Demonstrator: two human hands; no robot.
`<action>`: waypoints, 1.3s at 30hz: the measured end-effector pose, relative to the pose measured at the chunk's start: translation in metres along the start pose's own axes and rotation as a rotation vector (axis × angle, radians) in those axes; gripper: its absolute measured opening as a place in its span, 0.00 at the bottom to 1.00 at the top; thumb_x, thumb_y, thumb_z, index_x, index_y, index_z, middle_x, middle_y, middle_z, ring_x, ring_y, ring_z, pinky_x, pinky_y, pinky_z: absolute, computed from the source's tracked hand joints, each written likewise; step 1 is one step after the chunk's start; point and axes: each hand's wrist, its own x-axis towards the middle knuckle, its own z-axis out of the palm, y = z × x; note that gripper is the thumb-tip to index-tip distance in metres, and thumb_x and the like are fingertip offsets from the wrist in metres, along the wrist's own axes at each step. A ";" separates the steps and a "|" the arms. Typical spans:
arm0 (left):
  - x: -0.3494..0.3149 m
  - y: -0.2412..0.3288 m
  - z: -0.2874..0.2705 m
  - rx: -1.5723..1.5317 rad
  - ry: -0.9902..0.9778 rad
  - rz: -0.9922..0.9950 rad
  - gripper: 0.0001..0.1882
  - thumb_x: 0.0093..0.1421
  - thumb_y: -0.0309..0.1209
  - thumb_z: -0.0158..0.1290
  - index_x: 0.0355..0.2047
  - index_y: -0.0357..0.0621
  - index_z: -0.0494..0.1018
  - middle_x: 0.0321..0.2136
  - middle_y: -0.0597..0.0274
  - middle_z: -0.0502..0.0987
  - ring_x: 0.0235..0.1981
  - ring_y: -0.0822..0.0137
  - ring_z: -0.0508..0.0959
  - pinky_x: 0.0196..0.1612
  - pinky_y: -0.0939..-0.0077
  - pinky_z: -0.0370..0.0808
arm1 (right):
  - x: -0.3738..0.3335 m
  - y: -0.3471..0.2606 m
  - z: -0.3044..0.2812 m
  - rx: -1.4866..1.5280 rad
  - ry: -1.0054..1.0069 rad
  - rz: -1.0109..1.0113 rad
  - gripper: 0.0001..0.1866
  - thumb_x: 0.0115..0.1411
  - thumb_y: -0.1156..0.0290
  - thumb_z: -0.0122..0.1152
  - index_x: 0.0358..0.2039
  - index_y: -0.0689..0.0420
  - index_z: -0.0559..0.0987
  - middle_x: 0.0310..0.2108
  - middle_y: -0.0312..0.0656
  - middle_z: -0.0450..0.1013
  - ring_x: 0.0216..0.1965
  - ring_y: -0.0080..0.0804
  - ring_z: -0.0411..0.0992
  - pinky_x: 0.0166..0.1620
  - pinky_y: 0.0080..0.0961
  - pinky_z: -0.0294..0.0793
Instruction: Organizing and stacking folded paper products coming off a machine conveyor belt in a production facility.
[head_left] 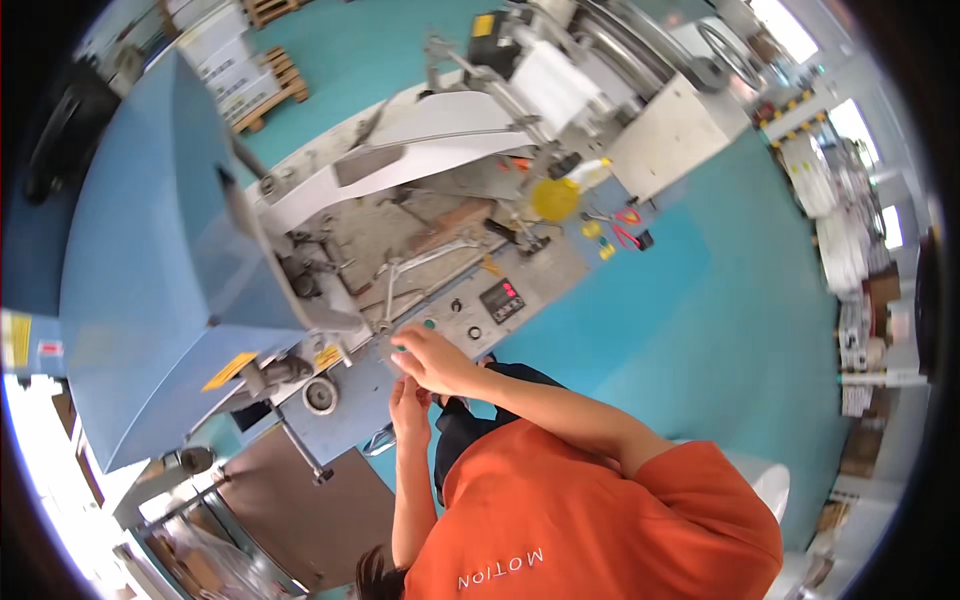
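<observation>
From where I stand, the person at the blue-hooded machine looks to be partway through the work, with the hands brought close together low over the near edge. The right hand [435, 360] is bent with the fingers partly drawn in, just short of the control panel [474, 332] or touching its edge; I cannot tell which. The left hand [407, 406] sits just below it, curled narrow, and whether either one pinches something small I cannot tell. The panel lies along the front ledge, with a green button [428, 323] just beyond the right hand's knuckles, a black knob [474, 332] and a display [502, 299] glowing red, so I'd say the power is on. Behind it, the bench [362, 237] carries loose wrenches [440, 250], and red-handled tools [626, 237] lie farther right, near a yellow disc [554, 199]. To my mind, those tools lying out mean the tidying has not been done. A white band [420, 155] arches behind the wrenches, reaching from the blue hood [150, 260] toward the rollers; whether it is material in place or part of the frame I can't make out. Nothing in sight shows me a finished piece, so I couldn't say how much is left.
</observation>
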 end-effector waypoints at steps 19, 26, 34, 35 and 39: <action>-0.028 -0.170 0.176 0.951 0.267 -0.102 0.22 0.67 0.45 0.48 0.27 0.38 0.77 0.13 0.66 0.69 0.17 0.75 0.70 0.22 0.79 0.65 | -0.156 0.459 -0.423 -0.431 0.418 0.930 0.52 0.41 0.44 0.75 0.55 0.68 0.61 0.49 0.60 0.64 0.51 0.57 0.69 0.49 0.45 0.74; -0.111 -0.281 0.248 1.342 -0.105 0.000 0.16 0.64 0.42 0.54 0.38 0.39 0.77 0.24 0.62 0.78 0.26 0.74 0.75 0.31 0.78 0.72 | -0.134 0.525 -0.470 -0.308 -0.040 0.920 0.54 0.36 0.32 0.70 0.49 0.67 0.66 0.41 0.56 0.75 0.42 0.54 0.76 0.42 0.45 0.77; -0.142 -0.319 0.303 1.214 0.152 -0.079 0.16 0.65 0.41 0.54 0.42 0.41 0.77 0.27 0.62 0.79 0.28 0.75 0.76 0.33 0.78 0.73 | -0.135 0.536 -0.481 -0.143 -0.083 0.870 0.45 0.41 0.41 0.69 0.44 0.71 0.68 0.35 0.57 0.77 0.39 0.52 0.77 0.41 0.40 0.77; -0.146 -0.329 0.292 1.333 0.018 0.126 0.16 0.65 0.41 0.54 0.43 0.41 0.77 0.28 0.62 0.79 0.29 0.74 0.76 0.34 0.78 0.73 | -0.132 0.536 -0.483 -0.121 -0.115 0.887 0.44 0.41 0.42 0.70 0.44 0.70 0.68 0.34 0.56 0.77 0.38 0.50 0.78 0.40 0.38 0.78; -0.144 -0.278 0.401 1.008 0.238 -0.288 0.17 0.65 0.41 0.53 0.44 0.39 0.76 0.28 0.63 0.79 0.30 0.75 0.76 0.36 0.79 0.73 | -0.145 0.559 -0.489 0.119 -0.128 0.908 0.51 0.38 0.35 0.69 0.47 0.71 0.69 0.35 0.55 0.78 0.37 0.50 0.78 0.40 0.39 0.78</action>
